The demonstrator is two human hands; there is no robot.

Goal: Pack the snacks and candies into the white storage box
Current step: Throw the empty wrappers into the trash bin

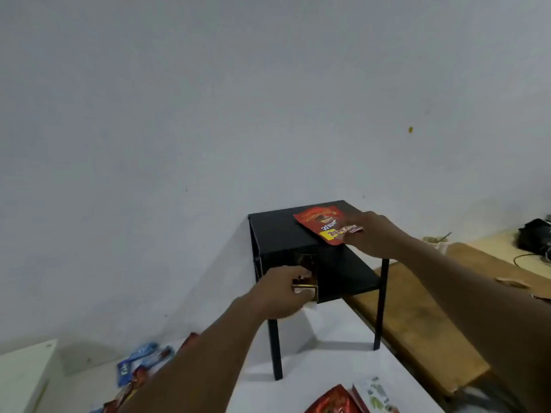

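Note:
A small black two-level shelf (pixel 280 234) stands on the white table. On its top lies a red and yellow snack pouch (pixel 320 223), and my right hand (pixel 372 234) grips the pouch's near edge. My left hand (pixel 283 293) is closed around a small dark brown and gold snack box (pixel 307 278) at the front of the lower shelf level. The white storage box (pixel 24 380) stands at the bottom left corner of the view, only partly visible. Blue and red candy wrappers (pixel 143 365) lie beside it on the table.
More red and white snack packets (pixel 351 399) lie at the table's near edge. A wooden bench (pixel 423 317) runs along the right side, with a black device and cables (pixel 533 236) behind it. A grey wall rises behind the shelf.

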